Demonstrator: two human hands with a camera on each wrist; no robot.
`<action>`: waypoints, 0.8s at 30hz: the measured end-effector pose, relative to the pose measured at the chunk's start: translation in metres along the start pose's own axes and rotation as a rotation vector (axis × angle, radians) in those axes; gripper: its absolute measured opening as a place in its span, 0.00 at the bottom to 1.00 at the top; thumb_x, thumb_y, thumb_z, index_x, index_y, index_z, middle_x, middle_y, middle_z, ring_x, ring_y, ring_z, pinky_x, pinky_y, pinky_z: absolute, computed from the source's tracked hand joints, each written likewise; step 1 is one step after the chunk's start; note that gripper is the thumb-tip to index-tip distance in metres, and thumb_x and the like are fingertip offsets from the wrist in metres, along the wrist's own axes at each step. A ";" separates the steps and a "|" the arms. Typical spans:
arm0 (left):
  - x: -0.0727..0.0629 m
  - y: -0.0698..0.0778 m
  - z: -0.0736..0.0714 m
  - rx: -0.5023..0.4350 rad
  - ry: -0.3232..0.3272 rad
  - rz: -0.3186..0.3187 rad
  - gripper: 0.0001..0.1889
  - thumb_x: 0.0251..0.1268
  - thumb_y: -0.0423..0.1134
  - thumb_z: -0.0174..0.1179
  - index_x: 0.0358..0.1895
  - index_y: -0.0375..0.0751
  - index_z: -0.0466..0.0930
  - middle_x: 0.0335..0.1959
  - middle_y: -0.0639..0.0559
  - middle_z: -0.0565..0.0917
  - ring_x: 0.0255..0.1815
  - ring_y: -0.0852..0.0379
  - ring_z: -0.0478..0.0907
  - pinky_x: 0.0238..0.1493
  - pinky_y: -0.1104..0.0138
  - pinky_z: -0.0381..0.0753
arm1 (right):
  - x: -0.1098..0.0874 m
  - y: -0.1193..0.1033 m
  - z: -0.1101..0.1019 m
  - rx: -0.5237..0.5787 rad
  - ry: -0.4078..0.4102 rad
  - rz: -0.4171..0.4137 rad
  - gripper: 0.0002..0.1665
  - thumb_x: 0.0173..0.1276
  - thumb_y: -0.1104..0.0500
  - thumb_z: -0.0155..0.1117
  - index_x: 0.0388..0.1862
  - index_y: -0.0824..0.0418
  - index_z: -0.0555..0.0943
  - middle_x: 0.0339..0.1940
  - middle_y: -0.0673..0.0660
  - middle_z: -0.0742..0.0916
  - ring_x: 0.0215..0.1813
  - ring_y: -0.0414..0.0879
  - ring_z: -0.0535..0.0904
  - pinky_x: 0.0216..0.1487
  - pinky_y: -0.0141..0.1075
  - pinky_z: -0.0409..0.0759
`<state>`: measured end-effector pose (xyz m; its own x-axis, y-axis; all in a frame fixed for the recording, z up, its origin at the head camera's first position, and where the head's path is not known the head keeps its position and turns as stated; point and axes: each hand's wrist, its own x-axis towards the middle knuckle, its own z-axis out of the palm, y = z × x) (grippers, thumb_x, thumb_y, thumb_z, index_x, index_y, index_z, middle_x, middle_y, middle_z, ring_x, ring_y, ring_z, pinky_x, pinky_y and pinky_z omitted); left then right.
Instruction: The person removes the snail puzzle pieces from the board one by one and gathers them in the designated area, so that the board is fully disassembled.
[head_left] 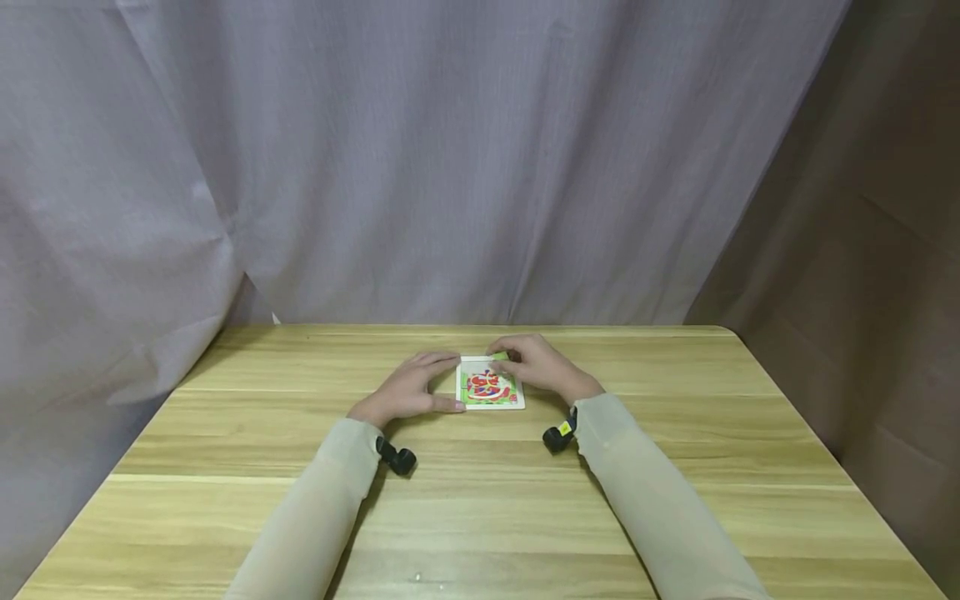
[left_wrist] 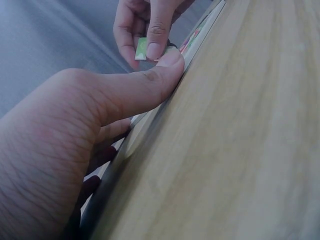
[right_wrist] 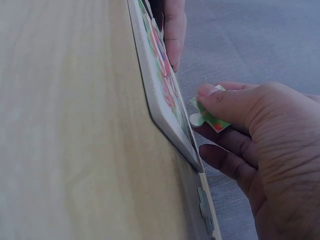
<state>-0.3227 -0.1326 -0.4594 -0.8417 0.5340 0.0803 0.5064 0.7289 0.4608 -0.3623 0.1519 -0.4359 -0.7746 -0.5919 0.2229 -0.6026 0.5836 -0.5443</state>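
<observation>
A square jigsaw board point(head_left: 491, 407) with a white frame lies flat on the table, its picture red, green and white. My left hand point(head_left: 411, 387) rests at its left side, fingertips at the far corner and thumb at the near one, the fingers fairly straight. Above the board's far right part, my right hand point(head_left: 542, 367) pinches a green jigsaw piece point(right_wrist: 216, 112) between thumb and fingers. In the right wrist view the piece shows a rounded white knob and a red spot, tilted and apart from the board. The left wrist view shows my left thumb point(left_wrist: 142, 90) against the board's edge.
Another jigsaw piece point(right_wrist: 205, 211) lies on the table beside the board in the right wrist view; my right hand hides it from the head view. The wooden table point(head_left: 480, 517) ends at a grey curtain point(head_left: 450, 167) behind. A dark wrist camera point(head_left: 558, 437) sits at my right cuff.
</observation>
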 end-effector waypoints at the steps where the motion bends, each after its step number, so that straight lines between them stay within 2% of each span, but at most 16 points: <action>1: 0.000 0.000 0.000 0.000 -0.001 0.001 0.52 0.60 0.68 0.69 0.83 0.49 0.63 0.84 0.50 0.65 0.86 0.44 0.58 0.86 0.41 0.52 | 0.000 0.000 0.000 0.002 0.005 0.002 0.15 0.75 0.56 0.71 0.58 0.55 0.88 0.41 0.50 0.90 0.32 0.40 0.74 0.37 0.33 0.77; 4: 0.001 0.000 -0.001 0.002 0.002 0.008 0.52 0.60 0.69 0.69 0.83 0.48 0.63 0.85 0.50 0.64 0.86 0.44 0.58 0.86 0.40 0.52 | 0.000 0.002 -0.001 0.002 0.039 -0.007 0.14 0.75 0.57 0.71 0.56 0.56 0.89 0.41 0.51 0.92 0.34 0.40 0.77 0.39 0.33 0.80; 8: 0.003 0.000 -0.003 0.006 0.014 0.017 0.52 0.60 0.69 0.68 0.83 0.48 0.63 0.84 0.49 0.65 0.85 0.44 0.58 0.86 0.40 0.52 | 0.001 0.004 -0.001 0.013 0.087 -0.027 0.13 0.74 0.57 0.72 0.54 0.58 0.90 0.48 0.55 0.93 0.39 0.41 0.84 0.46 0.38 0.87; 14: 0.003 -0.002 -0.001 0.008 0.007 0.016 0.52 0.59 0.70 0.68 0.83 0.48 0.63 0.84 0.49 0.65 0.85 0.44 0.59 0.85 0.40 0.53 | -0.001 0.005 -0.003 0.052 0.114 -0.037 0.12 0.73 0.56 0.73 0.52 0.58 0.91 0.48 0.56 0.94 0.43 0.44 0.87 0.54 0.46 0.90; 19: 0.002 -0.002 0.001 0.008 0.012 0.007 0.51 0.59 0.69 0.69 0.83 0.49 0.64 0.84 0.50 0.65 0.86 0.44 0.58 0.86 0.40 0.51 | -0.006 0.010 -0.004 0.096 0.143 -0.052 0.11 0.72 0.57 0.74 0.50 0.59 0.91 0.48 0.57 0.94 0.42 0.44 0.86 0.53 0.43 0.89; 24: 0.001 -0.001 0.004 0.000 0.015 0.005 0.51 0.59 0.69 0.69 0.83 0.49 0.64 0.84 0.50 0.65 0.86 0.44 0.58 0.86 0.40 0.50 | -0.016 0.022 -0.009 0.111 0.174 0.018 0.10 0.72 0.56 0.74 0.49 0.57 0.92 0.45 0.54 0.94 0.36 0.42 0.80 0.41 0.34 0.82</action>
<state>-0.3230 -0.1315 -0.4635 -0.8421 0.5308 0.0955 0.5102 0.7266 0.4602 -0.3645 0.1793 -0.4447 -0.8121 -0.4715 0.3439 -0.5714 0.5225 -0.6329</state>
